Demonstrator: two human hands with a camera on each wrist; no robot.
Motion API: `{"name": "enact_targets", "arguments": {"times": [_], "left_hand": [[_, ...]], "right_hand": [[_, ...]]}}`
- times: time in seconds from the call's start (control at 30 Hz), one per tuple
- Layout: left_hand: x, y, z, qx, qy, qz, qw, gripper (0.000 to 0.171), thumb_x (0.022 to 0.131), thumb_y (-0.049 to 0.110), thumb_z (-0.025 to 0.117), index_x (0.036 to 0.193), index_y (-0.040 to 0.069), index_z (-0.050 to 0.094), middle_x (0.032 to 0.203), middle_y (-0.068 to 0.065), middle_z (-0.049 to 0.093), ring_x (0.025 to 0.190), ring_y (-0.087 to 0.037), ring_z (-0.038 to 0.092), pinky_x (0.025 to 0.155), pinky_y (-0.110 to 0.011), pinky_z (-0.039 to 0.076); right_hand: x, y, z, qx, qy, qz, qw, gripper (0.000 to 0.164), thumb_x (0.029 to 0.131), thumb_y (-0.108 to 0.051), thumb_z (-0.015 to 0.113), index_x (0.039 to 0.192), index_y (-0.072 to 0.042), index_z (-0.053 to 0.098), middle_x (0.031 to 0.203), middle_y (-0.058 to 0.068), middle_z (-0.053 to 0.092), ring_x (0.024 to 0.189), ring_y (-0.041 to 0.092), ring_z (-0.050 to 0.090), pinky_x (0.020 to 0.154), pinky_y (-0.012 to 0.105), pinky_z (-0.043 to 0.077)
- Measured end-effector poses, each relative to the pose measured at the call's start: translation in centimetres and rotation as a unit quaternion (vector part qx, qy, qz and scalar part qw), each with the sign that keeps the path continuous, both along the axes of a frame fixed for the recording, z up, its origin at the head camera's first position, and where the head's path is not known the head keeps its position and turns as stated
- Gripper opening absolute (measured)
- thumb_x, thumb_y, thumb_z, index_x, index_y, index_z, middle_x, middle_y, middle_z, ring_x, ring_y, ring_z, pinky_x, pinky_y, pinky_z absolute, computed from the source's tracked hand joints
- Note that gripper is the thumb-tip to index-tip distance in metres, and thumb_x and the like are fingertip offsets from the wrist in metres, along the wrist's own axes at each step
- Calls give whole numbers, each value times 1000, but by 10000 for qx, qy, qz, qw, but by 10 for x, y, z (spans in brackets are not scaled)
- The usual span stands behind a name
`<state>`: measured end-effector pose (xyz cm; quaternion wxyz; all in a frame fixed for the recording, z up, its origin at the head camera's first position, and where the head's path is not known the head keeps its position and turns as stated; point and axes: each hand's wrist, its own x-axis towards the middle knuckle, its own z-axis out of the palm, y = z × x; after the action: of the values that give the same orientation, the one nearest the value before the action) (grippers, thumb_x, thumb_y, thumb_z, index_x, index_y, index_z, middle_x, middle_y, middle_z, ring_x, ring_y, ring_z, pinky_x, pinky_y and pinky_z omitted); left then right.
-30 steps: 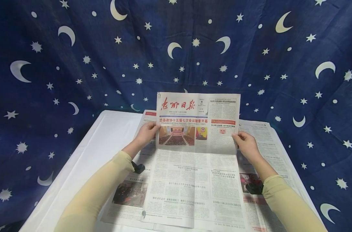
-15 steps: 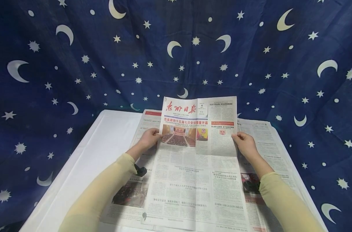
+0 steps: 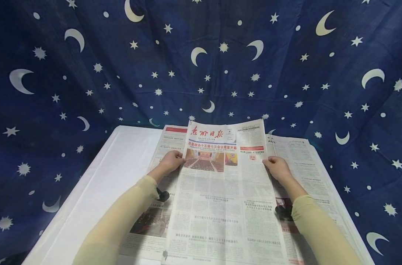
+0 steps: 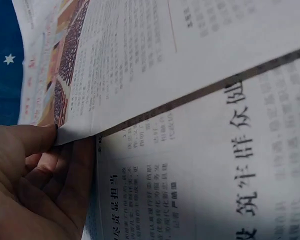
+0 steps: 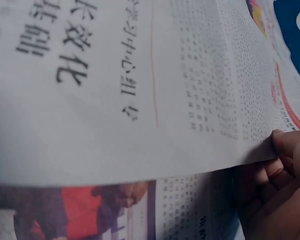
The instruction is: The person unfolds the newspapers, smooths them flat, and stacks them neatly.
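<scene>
A newspaper (image 3: 214, 187) with a red masthead and a colour photo near its top stands between both hands, its upper part lifted and bowed. The left hand (image 3: 169, 163) pinches its left edge beside the photo; in the left wrist view the thumb of the left hand (image 4: 30, 170) lies on the front and the fingers are behind. At the opposite edge, the right hand (image 3: 278, 169) pinches the paper at about the same height. In the right wrist view, the right hand (image 5: 282, 185) has its thumb on top and curled fingers beneath. The lower part reaches toward the near table edge.
Beneath lies another spread newspaper (image 3: 303, 176), showing on both sides of the held one. Both rest on a white-covered table (image 3: 104, 176). Behind the table hangs a dark blue cloth (image 3: 174, 48) with moons and stars.
The newspaper's top edge has come down, and the sheet tilts lower toward the table. Both hands have moved slightly down and inward, keeping their grip.
</scene>
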<state>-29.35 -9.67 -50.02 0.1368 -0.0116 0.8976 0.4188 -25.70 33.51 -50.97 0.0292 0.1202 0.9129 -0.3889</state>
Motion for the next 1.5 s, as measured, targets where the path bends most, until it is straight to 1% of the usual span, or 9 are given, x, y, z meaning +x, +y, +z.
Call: {"name": "enact_targets", "arguments": {"times": [0.23,0.57,0.73,0.93,1.03,1.1,1.23,1.37,1.5], "left_hand": [[-4,-2,-5,-498,-53,-138,9987,22,99,23,69,88,6,61,78,-6,58,64,-15,54,52,-25,43],[-3,0,-2,-1090,206,-368,9931,30,99,27,69,78,8,59,69,-4,58,59,-15,54,51,-25,41],[0,3,-2,-1505,404,-405,9870,28,98,28,67,81,8,59,75,-6,60,64,-17,57,54,-26,45],[3,8,2,-1732,379,-378,9834,24,98,27,66,89,6,59,79,-7,61,67,-19,59,59,-30,49],[5,10,5,-1927,422,-431,9794,29,98,29,66,104,1,60,89,-11,64,76,-24,63,69,-37,53],[7,12,8,-2206,547,-538,9723,44,98,34,67,121,-1,58,103,-15,64,90,-29,64,80,-43,55],[15,17,9,-2589,1115,-1135,9527,72,95,42,69,149,2,45,136,-23,55,123,-40,56,101,-54,49],[30,30,11,-2320,1562,-2281,9326,83,94,45,70,159,8,35,157,-21,39,144,-43,37,116,-54,34],[51,50,14,-2213,1551,-3374,9017,87,96,56,63,163,13,29,166,-17,27,152,-40,22,122,-53,22]], "right_hand": [[-1,-3,-3,202,-263,-35,9994,39,106,-28,56,121,7,66,107,20,67,82,25,61,57,24,45],[-6,-4,-5,582,-304,-90,9978,37,102,-29,60,111,6,67,102,20,66,83,27,59,63,31,47],[-5,-5,-5,647,-280,-17,9975,36,103,-29,59,110,6,65,103,22,65,84,29,59,66,34,49],[-6,-6,-6,741,-245,-38,9969,32,102,-27,60,105,5,62,101,20,63,84,28,58,64,32,48],[-5,-5,-5,655,-269,-86,9975,37,103,-30,58,110,6,62,105,22,62,87,30,58,65,33,48],[-4,-3,-4,431,-354,-178,9983,44,105,-34,55,119,8,60,113,24,61,93,31,58,68,33,48],[4,3,0,-193,-661,-398,9968,63,106,-45,48,139,8,51,121,23,59,98,31,59,70,32,48],[16,9,6,-681,-932,-379,9926,70,108,-49,43,149,8,42,113,19,62,87,24,61,64,28,49],[30,12,10,-1262,-1122,-240,9853,69,109,-45,43,150,10,39,105,14,65,79,17,64,66,28,57]]}}
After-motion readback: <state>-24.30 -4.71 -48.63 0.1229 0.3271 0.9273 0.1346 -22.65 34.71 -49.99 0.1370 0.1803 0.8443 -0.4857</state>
